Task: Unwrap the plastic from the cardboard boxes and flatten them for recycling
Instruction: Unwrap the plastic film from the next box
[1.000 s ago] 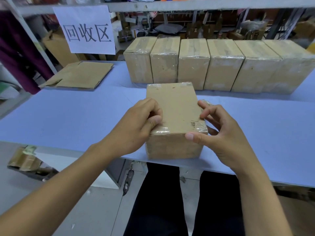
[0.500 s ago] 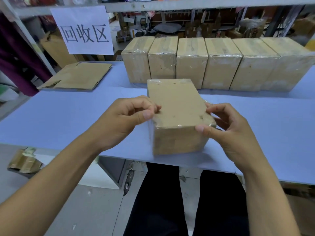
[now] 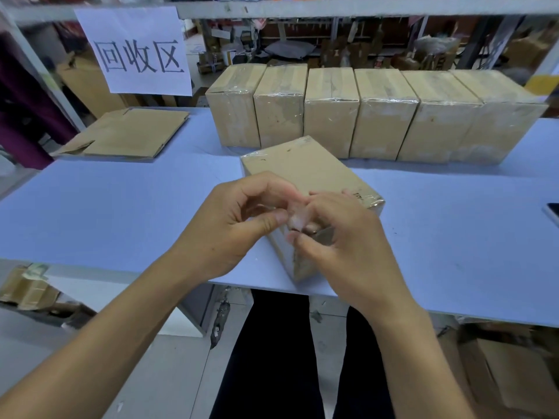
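A plastic-wrapped cardboard box (image 3: 305, 170) stands near the front edge of the blue table (image 3: 121, 213), turned at an angle. My left hand (image 3: 233, 225) and my right hand (image 3: 344, 237) meet over its near top corner. Both pinch a bit of clear plastic wrap (image 3: 296, 220) between thumb and fingers there. The hands hide the corner itself and much of the near side. Behind it stands a row of several wrapped boxes (image 3: 332, 116), side by side.
A flattened cardboard box (image 3: 130, 133) lies at the back left under a paper sign (image 3: 136, 52). A dark phone edge (image 3: 553, 211) shows at the right rim. A metal shelf bar (image 3: 332, 7) runs overhead. Cardboard scraps (image 3: 27, 290) lie on the floor at left.
The box has been turned so its near corner points towards me. Both hands moved from its sides to that corner and now pinch the wrap together.
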